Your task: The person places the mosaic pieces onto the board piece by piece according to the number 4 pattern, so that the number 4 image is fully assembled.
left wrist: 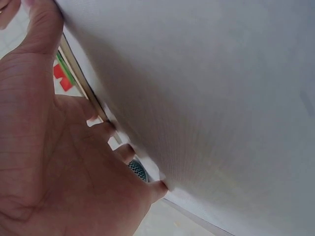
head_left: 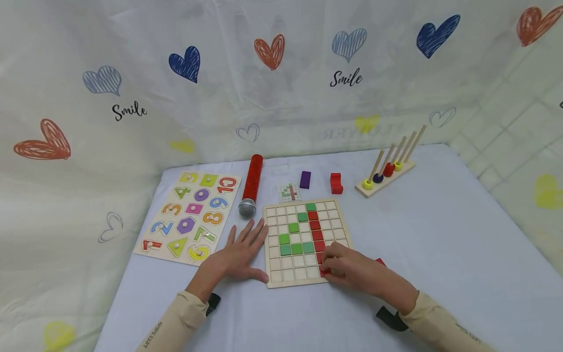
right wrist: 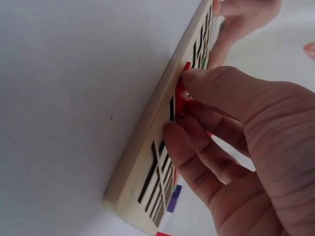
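Note:
A wooden grid board (head_left: 290, 283) lies flat in front of me, with green tiles (head_left: 296, 249) and a column of red tiles (head_left: 314, 225) set into its squares. My right hand (head_left: 354, 266) is over the lower right of the board, pinching a red tile (right wrist: 181, 98) between thumb and fingers at the bottom of the red column. Spread against the board's left edge is my left hand (head_left: 239, 254), its fingers straight and its thumb at the lower left corner. Part of the red column is hidden by the right hand.
A small pattern card (head_left: 289, 192) lies behind the board, near a purple block (head_left: 305, 180) and a red block (head_left: 336, 184). Leftward are a red microphone (head_left: 252, 183) and a number puzzle (head_left: 189, 215). A peg stacker (head_left: 384, 181) stands back right. Something red (head_left: 380, 262) shows behind the right wrist.

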Action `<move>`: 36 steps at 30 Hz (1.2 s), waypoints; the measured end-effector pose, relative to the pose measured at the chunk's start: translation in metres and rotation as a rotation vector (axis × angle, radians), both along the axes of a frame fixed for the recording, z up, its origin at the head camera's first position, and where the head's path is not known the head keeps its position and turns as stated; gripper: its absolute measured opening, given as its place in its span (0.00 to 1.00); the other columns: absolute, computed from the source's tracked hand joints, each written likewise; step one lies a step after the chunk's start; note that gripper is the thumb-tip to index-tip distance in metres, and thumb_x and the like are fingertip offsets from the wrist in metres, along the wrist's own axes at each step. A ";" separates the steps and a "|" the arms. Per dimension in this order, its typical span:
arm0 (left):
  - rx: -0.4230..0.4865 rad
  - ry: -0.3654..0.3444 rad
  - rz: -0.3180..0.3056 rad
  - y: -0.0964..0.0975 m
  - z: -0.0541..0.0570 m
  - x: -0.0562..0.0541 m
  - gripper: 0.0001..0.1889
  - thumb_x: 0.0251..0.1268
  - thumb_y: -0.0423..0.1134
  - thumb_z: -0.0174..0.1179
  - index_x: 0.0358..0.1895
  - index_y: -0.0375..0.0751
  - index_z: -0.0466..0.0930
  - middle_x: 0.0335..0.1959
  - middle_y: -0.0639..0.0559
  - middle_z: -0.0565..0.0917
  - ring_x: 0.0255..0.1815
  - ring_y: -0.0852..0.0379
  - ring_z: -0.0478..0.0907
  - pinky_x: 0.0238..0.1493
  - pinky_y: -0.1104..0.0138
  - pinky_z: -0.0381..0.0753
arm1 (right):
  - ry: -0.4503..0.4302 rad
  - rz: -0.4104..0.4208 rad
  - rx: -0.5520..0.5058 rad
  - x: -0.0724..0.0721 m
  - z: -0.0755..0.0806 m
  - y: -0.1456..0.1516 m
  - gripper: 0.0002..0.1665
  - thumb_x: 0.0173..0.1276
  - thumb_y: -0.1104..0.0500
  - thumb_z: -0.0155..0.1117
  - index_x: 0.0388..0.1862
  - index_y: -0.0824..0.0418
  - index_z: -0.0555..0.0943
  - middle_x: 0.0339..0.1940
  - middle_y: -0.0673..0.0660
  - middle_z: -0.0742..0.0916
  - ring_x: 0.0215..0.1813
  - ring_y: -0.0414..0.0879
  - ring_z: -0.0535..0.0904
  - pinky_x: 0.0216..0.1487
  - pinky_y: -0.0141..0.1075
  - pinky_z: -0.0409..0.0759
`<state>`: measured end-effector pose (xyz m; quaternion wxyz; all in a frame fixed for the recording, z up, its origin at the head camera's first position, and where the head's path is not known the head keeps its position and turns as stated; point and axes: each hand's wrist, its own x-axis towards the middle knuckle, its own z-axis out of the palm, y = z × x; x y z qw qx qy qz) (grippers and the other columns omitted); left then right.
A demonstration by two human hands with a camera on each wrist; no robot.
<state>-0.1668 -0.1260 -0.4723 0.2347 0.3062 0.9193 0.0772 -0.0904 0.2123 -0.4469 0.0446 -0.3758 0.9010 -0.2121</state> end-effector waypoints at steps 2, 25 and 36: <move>0.004 0.001 0.001 0.000 -0.001 0.000 0.68 0.55 0.76 0.70 0.90 0.51 0.38 0.93 0.52 0.35 0.93 0.42 0.29 0.87 0.32 0.32 | 0.004 0.018 0.021 0.000 0.003 0.001 0.09 0.65 0.62 0.81 0.44 0.56 0.93 0.45 0.48 0.86 0.49 0.40 0.79 0.49 0.28 0.88; 0.007 0.001 0.006 0.000 0.002 0.003 0.68 0.56 0.75 0.70 0.90 0.49 0.39 0.93 0.51 0.37 0.93 0.41 0.31 0.88 0.32 0.34 | -0.101 -0.070 0.097 0.009 0.029 0.066 0.16 0.62 0.64 0.82 0.46 0.49 0.90 0.48 0.46 0.84 0.48 0.37 0.74 0.42 0.26 0.84; 0.006 0.006 0.002 0.000 0.002 0.002 0.68 0.56 0.76 0.69 0.90 0.49 0.39 0.93 0.52 0.36 0.93 0.42 0.31 0.88 0.32 0.34 | -0.111 -0.178 0.152 0.023 0.014 0.090 0.17 0.60 0.61 0.84 0.44 0.44 0.89 0.53 0.49 0.84 0.54 0.46 0.76 0.50 0.32 0.89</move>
